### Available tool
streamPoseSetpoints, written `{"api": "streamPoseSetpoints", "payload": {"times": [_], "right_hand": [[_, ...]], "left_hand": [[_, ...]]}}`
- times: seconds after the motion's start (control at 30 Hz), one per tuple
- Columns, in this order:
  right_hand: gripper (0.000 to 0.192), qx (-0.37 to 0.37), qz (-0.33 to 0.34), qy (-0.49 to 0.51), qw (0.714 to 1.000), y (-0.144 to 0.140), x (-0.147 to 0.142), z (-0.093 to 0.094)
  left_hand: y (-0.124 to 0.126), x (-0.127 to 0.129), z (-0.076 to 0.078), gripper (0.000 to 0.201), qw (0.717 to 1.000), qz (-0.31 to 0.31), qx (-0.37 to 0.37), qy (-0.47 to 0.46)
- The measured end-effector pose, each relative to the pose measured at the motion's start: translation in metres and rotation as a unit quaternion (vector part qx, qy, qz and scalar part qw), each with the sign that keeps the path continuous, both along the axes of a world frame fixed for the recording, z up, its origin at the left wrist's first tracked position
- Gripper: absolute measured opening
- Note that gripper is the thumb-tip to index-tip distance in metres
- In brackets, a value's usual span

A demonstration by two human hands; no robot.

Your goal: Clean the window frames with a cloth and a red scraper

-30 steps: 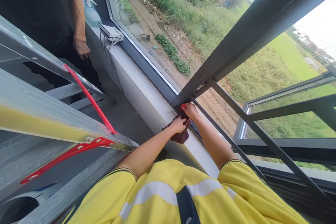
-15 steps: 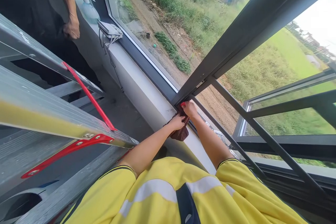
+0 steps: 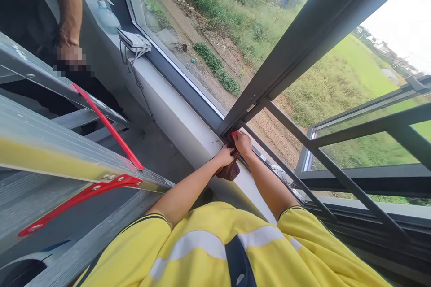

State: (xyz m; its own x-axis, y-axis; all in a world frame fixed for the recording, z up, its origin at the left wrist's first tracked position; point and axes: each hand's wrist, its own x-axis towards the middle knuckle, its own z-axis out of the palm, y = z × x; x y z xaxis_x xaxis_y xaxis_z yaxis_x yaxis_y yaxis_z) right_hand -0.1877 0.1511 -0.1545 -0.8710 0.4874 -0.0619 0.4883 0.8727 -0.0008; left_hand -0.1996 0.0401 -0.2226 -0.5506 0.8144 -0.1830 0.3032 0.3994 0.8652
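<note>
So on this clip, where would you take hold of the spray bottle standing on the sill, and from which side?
Take the spray bottle by its narrow neck just under the trigger head, coming from the room side. It stands upright on the sill with the window frame close behind it, so the room side looks freest, though another person's arm hangs near it.

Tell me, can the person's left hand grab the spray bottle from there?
Probably not. The left hand is on the dark red cloth at the window corner, while the spray bottle stands far along the sill, beside another person's arm.
</note>
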Motion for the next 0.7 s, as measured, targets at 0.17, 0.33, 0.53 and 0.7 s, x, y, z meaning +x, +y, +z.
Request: {"api": "streamPoseSetpoints", "payload": {"times": [0.17, 0.33, 0.53, 0.7], "right_hand": [[0.031, 0.030, -0.017, -0.029, 0.999, -0.015, -0.013, -0.013], [0.028, 0.011, 0.018, -0.053, 0.998, -0.009, -0.015, -0.005], [0.030, 0.037, -0.010, -0.046, 0.998, -0.009, -0.014, -0.002], [0.025, 0.000, 0.073, -0.067, 0.995, -0.003, -0.014, 0.001]], "left_hand": [[0.002, -0.008, -0.004, 0.049, 1.000, 0.018, -0.021, -0.005], [0.002, -0.005, -0.003, 0.044, 1.000, 0.001, -0.004, -0.005], [0.002, -0.008, -0.001, 0.048, 1.000, 0.018, 0.000, -0.016], [-0.001, -0.003, -0.001, 0.042, 0.999, 0.024, 0.021, -0.035]]}}
